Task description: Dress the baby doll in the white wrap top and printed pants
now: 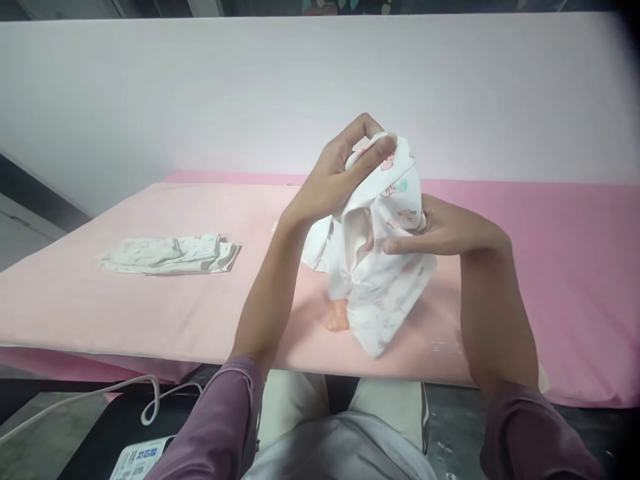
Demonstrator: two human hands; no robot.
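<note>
A small white garment (381,280) with pastel prints is held upright over a doll, whose bare foot (338,318) sticks out below it on the pink table (150,313). My left hand (336,175) pinches the top edge of the garment, fingers closed on the cloth. Lower down on the right side, my right hand (434,227) grips the same garment, thumb pressed across the fabric. The doll's body and head are hidden under the cloth.
A folded white printed cloth (170,255) lies on the table at the left. A white wall stands behind the table. Below the near edge a white cable (150,400) loops on the dark floor beside a labelled white device (137,460).
</note>
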